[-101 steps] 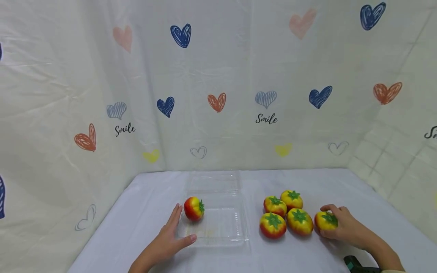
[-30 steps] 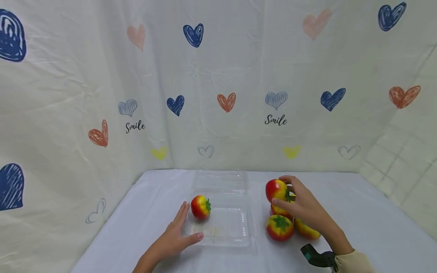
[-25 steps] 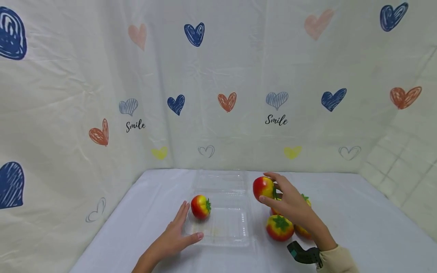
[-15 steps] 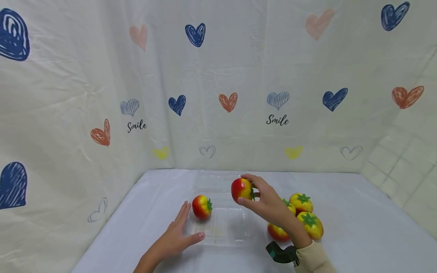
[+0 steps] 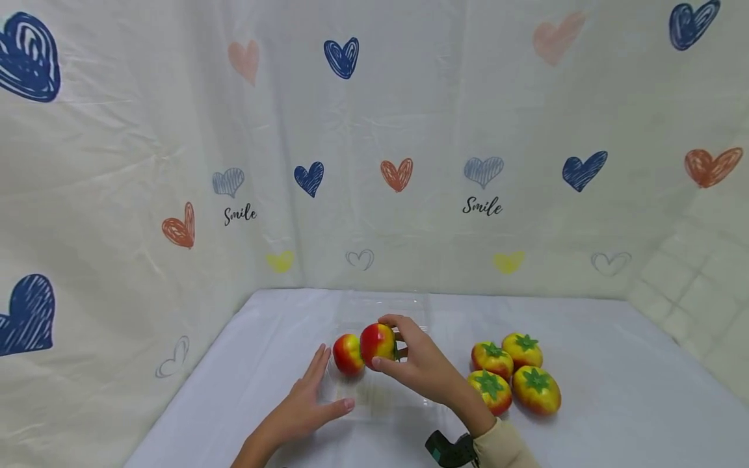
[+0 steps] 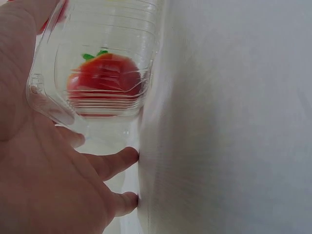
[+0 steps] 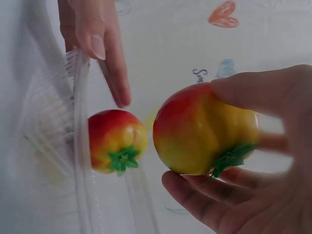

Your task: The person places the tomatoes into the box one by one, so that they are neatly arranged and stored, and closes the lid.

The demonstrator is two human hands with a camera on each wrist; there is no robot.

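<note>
My right hand (image 5: 424,367) holds a glossy red-and-yellow tomato (image 5: 376,343) between thumb and fingers, above the clear plastic container (image 5: 383,408). Its green leafy top (image 7: 234,157) faces my palm. Inside the container, by its left wall, lies another tomato (image 5: 347,355); in the head view the held one overlaps its right side. My left hand (image 5: 298,406) is at the container's left front corner, thumb and fingers spread around it. In the left wrist view, the tomato inside (image 6: 105,80) shows through the clear wall.
Several more tomatoes (image 5: 537,390) stand clustered on the white tablecloth (image 5: 608,390), right of the container. The container's clear lid (image 5: 383,304) lies open behind it. A white curtain (image 5: 409,247) with printed hearts hangs at the table's back edge.
My right hand has picked up the rightmost tomato, turned it and carried it left past the cluster, over the container. My left hand has stayed at the container.
</note>
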